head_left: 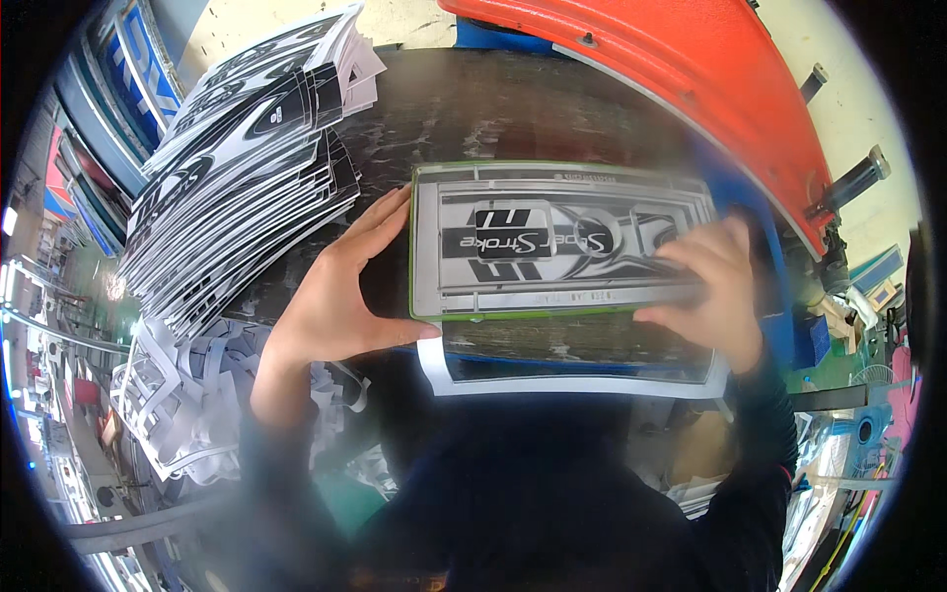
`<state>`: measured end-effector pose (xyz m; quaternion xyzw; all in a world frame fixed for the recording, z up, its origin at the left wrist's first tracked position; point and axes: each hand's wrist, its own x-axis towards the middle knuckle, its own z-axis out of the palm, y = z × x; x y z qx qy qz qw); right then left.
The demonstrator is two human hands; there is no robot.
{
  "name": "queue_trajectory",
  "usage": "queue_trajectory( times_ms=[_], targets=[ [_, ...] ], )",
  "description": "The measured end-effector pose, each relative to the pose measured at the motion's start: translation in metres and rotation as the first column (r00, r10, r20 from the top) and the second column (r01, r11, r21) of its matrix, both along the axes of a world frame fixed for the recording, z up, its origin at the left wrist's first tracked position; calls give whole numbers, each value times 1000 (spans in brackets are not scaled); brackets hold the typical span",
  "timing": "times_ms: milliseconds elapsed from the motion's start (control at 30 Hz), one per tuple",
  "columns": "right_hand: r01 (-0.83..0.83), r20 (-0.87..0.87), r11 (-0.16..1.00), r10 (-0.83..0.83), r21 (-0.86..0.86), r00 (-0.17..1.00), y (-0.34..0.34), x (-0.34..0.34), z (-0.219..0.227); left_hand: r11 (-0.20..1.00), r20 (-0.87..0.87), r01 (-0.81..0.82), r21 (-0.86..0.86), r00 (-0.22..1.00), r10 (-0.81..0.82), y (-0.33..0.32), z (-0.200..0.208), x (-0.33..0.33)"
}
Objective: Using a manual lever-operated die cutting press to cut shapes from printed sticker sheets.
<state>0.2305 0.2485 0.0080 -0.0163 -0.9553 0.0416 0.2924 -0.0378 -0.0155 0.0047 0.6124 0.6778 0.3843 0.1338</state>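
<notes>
Before me is a clear rectangular template [582,291] with a green edge. A black, white and grey printed sheet [508,233] shows through it. My left hand [340,281] spans the template's left end, fingers along the far corner and thumb at the near corner. At the right end, my right hand [715,286], slightly blurred, bends its fingers over the top with the thumb by the near edge. From under the template a white paper border [582,383] sticks out toward me, past the table edge. What lies beneath the template is hidden.
A tall fanned stack of printed sheets [237,187] stands on the dark table [444,109] to the left. White paper offcuts [192,395] pile up below it. A large red machine part [681,69] curves across the far right, with a black knob [868,170] beside it.
</notes>
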Motion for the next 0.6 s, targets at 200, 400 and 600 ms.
queue_trajectory(
  times_ms=[200, 400, 600],
  targets=[
    [24, 9, 1000, -24, 12, 1000, 0, 0, -4, 1000, -37, -24, -18, 999, 24, -1, -3, -1],
    [40, 28, 999, -41, 9, 999, 2, 2, -6, 999, -59, -31, -32, 998, 29, 2, -2, 1],
    [40, 42, 999, -39, -20, 998, 2, 1, -5, 1000, -32, -20, -5, 999, 20, 0, -4, 1]
  ],
)
